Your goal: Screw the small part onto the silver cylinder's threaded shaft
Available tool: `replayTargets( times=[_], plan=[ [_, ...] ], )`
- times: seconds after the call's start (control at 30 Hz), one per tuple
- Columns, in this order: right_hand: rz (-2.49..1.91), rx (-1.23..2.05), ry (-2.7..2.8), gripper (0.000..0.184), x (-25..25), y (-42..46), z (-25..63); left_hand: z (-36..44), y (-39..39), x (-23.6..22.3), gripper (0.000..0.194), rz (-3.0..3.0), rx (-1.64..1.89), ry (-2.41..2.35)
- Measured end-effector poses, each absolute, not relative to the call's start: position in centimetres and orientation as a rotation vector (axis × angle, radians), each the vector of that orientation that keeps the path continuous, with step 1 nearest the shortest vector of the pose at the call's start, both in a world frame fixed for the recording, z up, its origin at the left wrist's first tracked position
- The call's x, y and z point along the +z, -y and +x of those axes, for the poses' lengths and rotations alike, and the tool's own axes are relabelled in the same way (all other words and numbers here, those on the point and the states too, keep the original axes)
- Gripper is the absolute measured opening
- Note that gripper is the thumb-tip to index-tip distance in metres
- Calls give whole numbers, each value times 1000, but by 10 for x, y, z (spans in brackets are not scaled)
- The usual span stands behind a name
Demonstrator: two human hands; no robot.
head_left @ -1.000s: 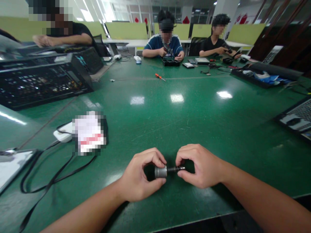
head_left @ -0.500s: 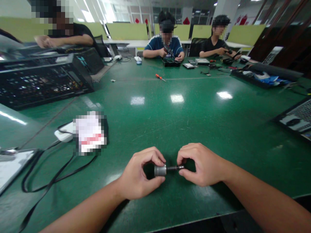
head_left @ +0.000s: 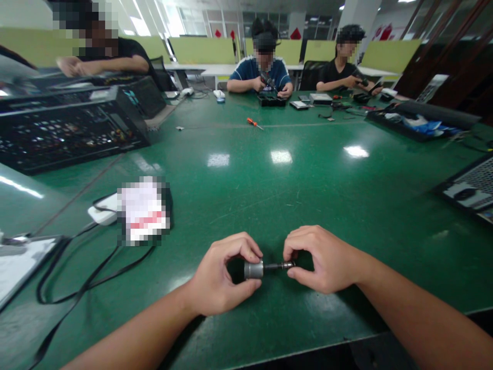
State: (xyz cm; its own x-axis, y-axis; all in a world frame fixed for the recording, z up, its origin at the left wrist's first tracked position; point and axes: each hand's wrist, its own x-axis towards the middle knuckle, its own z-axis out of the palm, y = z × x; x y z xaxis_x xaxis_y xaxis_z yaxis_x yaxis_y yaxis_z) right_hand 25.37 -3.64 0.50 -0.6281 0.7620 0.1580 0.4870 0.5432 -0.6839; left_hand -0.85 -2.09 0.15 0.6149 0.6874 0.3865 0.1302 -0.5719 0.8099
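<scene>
Low over the green table (head_left: 269, 195), near its front edge, I hold a small metal part with both hands. My left hand (head_left: 219, 277) grips its short grey metal cylinder (head_left: 253, 269) between thumb and fingers. My right hand (head_left: 321, 259) pinches the far end of the thin dark shaft (head_left: 278, 266) that sticks out of the cylinder to the right. The shaft's tip is hidden under my right fingers.
A black cable (head_left: 77, 288) loops at the left beside a white adapter (head_left: 100, 215) and a blurred card (head_left: 143, 210). An open computer case (head_left: 65, 128) stands far left. A red screwdriver (head_left: 254, 123) lies mid-table. Three people work at the far side. Trays and a laptop (head_left: 468, 190) sit right.
My right hand has shifted slightly to the right along the shaft, showing a bit more of it. The view has drifted a little; the left hand keeps its grip.
</scene>
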Motion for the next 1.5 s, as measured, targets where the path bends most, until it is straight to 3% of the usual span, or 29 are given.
replayTargets(
  times=[0.9, 1.03, 1.13, 1.27, 1.37, 1.5],
  plan=[
    [-1145, 848, 2509, 8, 15, 30, 270, -11, 16, 0, 22, 2055, 886, -644],
    [-1178, 980, 2477, 7, 16, 29, 276, -15, 15, 0, 21, 2025, 877, -659],
    [-1171, 1255, 2241, 13, 4, 21, 274, -18, 7, -5, 21, 1914, 915, -730],
    [-1154, 1516, 1685, 32, -24, -18, 264, -16, -41, -17, 34, 1583, 997, -870],
    [-1199, 1319, 1351, 35, -37, -67, 262, -8, -107, -22, 42, 1362, 1130, -1079],
    [-1269, 1119, 1187, 30, -38, -134, 277, 6, -192, -27, 29, 1272, 1350, -1187]
  ],
)
